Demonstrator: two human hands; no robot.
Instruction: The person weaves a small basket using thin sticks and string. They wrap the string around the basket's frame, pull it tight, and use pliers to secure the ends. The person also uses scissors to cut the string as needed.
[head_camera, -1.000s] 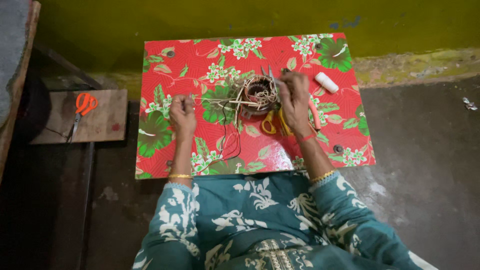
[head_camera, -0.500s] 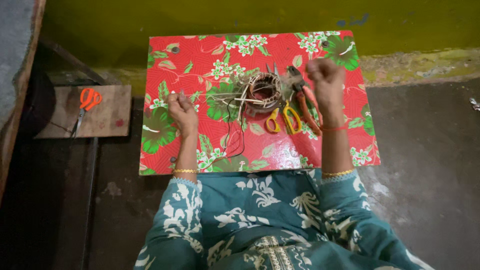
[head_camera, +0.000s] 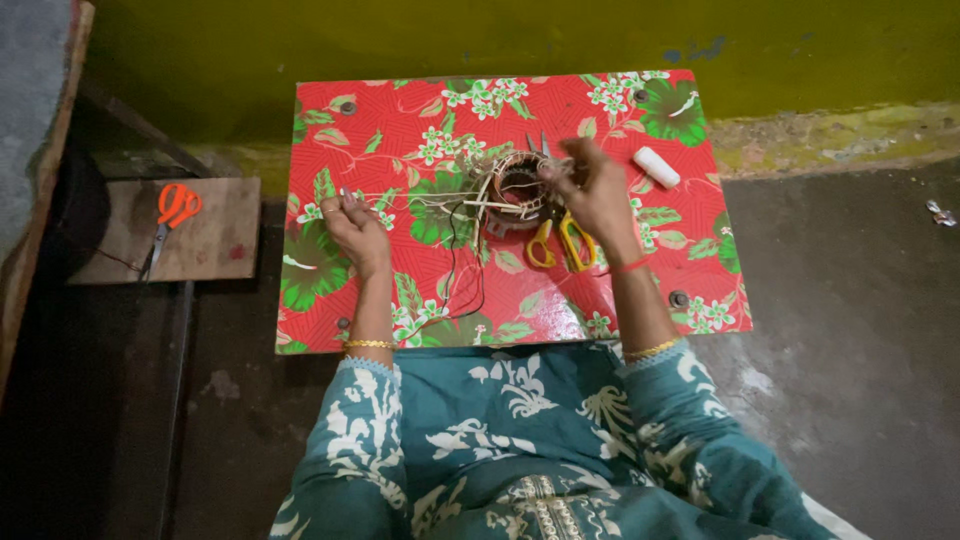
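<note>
The round wire coil (head_camera: 518, 186) sits on the red flowered desk (head_camera: 400, 120), a little past the desk's middle toward the yellow-green wall (head_camera: 500, 30). Pale strands (head_camera: 420, 200) run from the coil's left side out to the left hand (head_camera: 356, 228), and dark thin wires (head_camera: 462, 285) trail from the coil toward the person's near edge of the desk.

The likeliest trouble is in those strands. If the left hand draws too hard, the coil, which nothing seems to pin down, may slide or tip toward that hand, and the loose ends could tangle with the dark wires lying below the coil. A thin strand pulled at a sharp angle may also snap or slip out of the fingers. The yellow-handled pliers (head_camera: 558, 240) lie just on the near side of the coil, partly under the right hand (head_camera: 596, 192), so a sweep of that wrist could knock them or catch a wire on them. The small white roll (head_camera: 656, 166), to the right of the coil, lies close enough to be nudged.

The left hand lies low on the desk to the left of the coil, forearm straight out from the body, its fingers pinched on the pale strands. The right hand hovers at the coil's right rim, wrist raised and bent, fingers curled together as if gripping a wire end there; what exactly it holds I cannot tell. Orange-handled scissors (head_camera: 172, 212) rest on a wooden board (head_camera: 215, 245) well to the left of the coil, off the desk.
</note>
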